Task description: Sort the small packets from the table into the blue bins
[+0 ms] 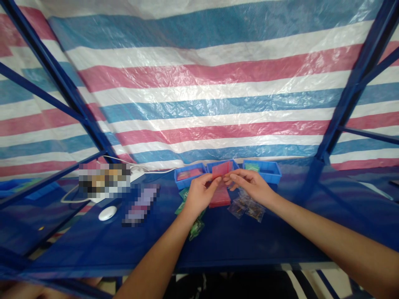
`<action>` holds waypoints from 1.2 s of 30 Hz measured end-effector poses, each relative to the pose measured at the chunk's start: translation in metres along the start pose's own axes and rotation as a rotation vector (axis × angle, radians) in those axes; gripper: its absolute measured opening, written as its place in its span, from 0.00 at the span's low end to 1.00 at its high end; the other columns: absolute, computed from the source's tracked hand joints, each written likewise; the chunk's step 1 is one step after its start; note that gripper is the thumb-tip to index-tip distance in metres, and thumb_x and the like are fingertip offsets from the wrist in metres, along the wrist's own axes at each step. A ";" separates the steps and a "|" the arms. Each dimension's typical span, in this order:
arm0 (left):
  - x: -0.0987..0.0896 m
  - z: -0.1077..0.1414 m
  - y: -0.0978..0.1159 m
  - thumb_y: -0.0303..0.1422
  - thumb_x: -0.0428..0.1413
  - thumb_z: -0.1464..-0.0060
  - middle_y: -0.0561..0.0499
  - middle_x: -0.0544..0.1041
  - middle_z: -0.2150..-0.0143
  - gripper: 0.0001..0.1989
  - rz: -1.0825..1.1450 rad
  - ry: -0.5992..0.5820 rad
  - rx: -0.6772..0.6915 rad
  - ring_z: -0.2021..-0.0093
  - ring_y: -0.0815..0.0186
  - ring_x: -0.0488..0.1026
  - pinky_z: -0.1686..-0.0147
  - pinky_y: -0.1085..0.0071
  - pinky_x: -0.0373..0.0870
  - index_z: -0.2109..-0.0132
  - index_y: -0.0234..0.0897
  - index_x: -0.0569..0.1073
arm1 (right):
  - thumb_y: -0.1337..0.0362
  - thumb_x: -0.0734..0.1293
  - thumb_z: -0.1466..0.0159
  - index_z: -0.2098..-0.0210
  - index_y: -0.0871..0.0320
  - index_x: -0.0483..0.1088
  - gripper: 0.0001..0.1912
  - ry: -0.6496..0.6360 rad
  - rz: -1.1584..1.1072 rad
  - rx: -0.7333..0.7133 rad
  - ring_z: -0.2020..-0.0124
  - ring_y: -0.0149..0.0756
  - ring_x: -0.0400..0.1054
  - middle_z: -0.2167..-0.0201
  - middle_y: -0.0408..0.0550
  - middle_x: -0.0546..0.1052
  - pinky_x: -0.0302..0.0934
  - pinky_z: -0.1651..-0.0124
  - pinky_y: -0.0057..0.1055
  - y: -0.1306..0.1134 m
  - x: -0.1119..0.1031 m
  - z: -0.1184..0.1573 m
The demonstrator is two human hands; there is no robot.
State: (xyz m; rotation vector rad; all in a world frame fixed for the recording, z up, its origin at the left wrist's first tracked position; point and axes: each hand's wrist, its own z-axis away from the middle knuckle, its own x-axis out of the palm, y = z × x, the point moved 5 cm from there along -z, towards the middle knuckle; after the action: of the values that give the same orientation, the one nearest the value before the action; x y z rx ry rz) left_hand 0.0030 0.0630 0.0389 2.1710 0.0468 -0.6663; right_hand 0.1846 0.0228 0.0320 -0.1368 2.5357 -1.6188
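Between my two hands a small red plastic bag (220, 170) is held up over the table. My left hand (201, 193) pinches its lower left side between thumb and fingers. At the bag's right edge, my right hand (247, 185) has its thumb and fingertips pressed together; whether they grip the bag or a small part is too fine to make out. A stack of red bags (220, 198) lies just below. Clear bags with small brownish parts (247, 206) lie under my right hand. Green bags (195, 228) lie partly hidden behind my left hand and forearm.
Along the back stand a left blue bin (182, 182) with red bags, a middle blue bin (235, 164), and a right blue bin (269, 176) with green bags. A blurred-out phone-like object (141, 205), a white oval case (107, 213) and a white cable (75, 201) lie left.
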 end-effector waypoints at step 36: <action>-0.015 -0.007 -0.012 0.34 0.59 0.39 0.46 0.77 0.54 0.09 0.070 0.133 0.047 0.52 0.60 0.75 0.53 0.65 0.73 0.56 0.43 0.84 | 0.60 0.72 0.38 0.60 0.50 0.83 0.08 0.219 0.262 -0.141 0.57 0.41 0.72 0.59 0.48 0.77 0.67 0.51 0.38 0.016 -0.026 -0.007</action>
State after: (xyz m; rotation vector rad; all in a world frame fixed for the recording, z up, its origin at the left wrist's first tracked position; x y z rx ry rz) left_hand -0.0102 0.0787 0.0413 2.2494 0.0254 -0.4878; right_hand 0.2094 0.0396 0.0217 0.3632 2.6874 -1.4244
